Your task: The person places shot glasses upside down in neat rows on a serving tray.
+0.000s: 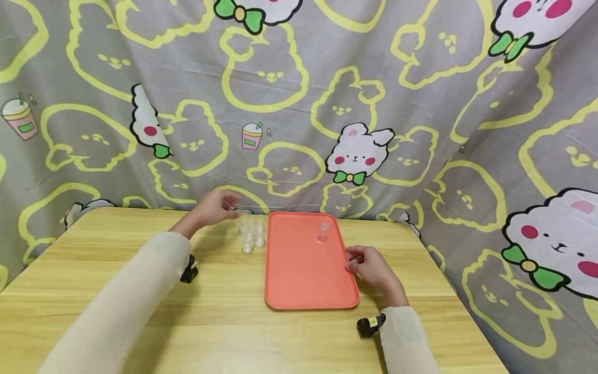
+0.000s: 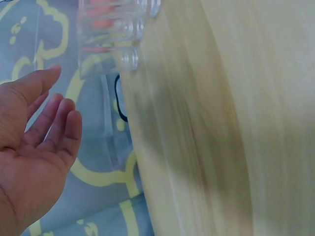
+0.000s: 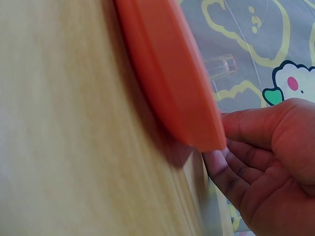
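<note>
While the left hand point(image 1: 216, 206) is held just behind and to the left of a small cluster of clear glasses point(image 1: 251, 232), its fingers are seen relaxed and spread in the left wrist view, with nothing gripped. The glasses are stood on the wooden table point(image 1: 140, 291), just beside the left edge of the orange tray point(image 1: 299, 275). They lie ahead of and to the right of that hand, which is clearly the nearer one; the right hand point(image 1: 371, 266) is kept across the tray from them. The tray's long axis is run away from the person, toward the patterned cloth point(image 1: 299, 104) hung behind the table. The right hand is laid at the tray's right rim, fingers curled against its edge; whether the rim is truly pinched or merely touched cannot be told. One clear glass point(image 1: 323, 232) is made out on the tray's far part, its outline faint against the orange. The exact count of glasses in the cluster is hard to settle, since they are transparent and overlap. In the left wrist view they are blurred and cut off at the top.
</note>
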A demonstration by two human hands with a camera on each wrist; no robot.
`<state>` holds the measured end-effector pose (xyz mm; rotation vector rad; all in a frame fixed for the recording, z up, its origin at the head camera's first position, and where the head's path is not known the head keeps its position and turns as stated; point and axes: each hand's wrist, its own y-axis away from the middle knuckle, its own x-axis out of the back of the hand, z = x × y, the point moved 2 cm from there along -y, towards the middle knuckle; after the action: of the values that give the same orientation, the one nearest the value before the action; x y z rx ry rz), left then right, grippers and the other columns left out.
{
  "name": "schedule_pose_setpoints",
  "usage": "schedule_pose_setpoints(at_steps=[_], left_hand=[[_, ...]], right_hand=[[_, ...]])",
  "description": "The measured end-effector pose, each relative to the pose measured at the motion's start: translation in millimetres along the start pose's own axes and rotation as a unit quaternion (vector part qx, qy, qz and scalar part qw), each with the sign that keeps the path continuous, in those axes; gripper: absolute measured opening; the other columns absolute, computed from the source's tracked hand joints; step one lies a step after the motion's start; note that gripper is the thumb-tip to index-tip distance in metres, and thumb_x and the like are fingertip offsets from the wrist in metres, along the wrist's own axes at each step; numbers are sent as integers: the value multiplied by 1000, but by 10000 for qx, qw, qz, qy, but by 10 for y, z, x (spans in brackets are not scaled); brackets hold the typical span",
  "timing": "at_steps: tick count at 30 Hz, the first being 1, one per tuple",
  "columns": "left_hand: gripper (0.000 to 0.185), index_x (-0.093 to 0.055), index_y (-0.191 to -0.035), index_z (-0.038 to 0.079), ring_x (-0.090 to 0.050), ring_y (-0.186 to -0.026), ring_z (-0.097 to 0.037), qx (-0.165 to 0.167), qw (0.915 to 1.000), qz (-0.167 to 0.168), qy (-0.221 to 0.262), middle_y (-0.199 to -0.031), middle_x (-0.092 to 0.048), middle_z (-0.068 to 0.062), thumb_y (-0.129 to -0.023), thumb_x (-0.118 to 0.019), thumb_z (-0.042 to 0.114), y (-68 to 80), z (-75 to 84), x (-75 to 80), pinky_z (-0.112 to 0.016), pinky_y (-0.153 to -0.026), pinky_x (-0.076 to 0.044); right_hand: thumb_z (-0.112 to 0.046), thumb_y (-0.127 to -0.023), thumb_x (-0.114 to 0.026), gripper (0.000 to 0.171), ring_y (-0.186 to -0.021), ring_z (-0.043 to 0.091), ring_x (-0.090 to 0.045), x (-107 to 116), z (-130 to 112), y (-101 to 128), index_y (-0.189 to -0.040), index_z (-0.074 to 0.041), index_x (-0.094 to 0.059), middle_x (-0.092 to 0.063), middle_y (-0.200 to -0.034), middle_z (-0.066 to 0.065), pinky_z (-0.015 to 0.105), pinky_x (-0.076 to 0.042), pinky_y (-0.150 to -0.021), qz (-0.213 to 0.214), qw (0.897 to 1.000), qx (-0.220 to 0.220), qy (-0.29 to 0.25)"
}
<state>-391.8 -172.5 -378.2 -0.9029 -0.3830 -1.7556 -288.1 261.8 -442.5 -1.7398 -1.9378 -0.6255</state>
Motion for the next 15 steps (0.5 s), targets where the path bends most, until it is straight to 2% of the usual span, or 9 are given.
schedule_pose_setpoints(at_steps=[15], left_hand=[[50,-58,-135,-9,-64,-111,-38,289,9978,-357,480,-125,-65,-26,-91,-77,6,56,-170,-150,-47,-95,-54]], right_hand=[[9,-92,-66,40,-89,21,-65,1,-10,1,-132,9,-62,-69,-105,13,35,-60,-76,10,10000,-22,-66]])
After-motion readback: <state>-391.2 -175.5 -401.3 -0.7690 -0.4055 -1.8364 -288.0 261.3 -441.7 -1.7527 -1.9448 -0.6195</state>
